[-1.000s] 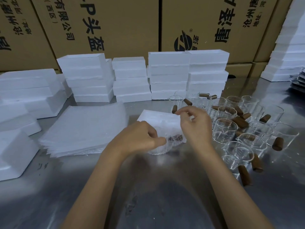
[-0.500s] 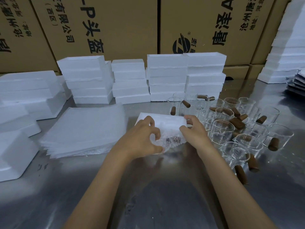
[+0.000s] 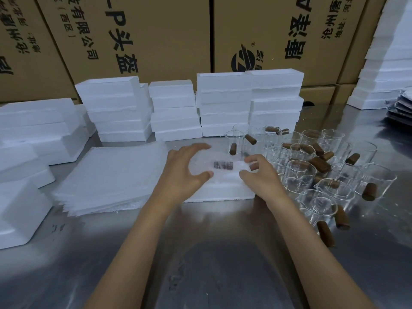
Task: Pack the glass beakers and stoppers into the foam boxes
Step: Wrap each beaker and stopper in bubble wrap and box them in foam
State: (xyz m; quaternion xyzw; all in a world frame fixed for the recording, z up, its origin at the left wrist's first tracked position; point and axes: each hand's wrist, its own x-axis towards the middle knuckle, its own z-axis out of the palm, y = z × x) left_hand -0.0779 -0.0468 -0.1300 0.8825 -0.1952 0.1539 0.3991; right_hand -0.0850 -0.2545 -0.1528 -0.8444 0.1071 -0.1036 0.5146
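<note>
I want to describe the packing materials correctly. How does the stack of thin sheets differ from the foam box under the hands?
The stack of thin sheets is flat, loose layers with frayed edges; the foam box is one thick rigid block. Nothing touches the stack; both hands work over the box. Both are white and lie on the metal table.

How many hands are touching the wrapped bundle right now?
2: the left hand holds the wrapped bundle's left side, the right hand its right, over the foam box.
</note>
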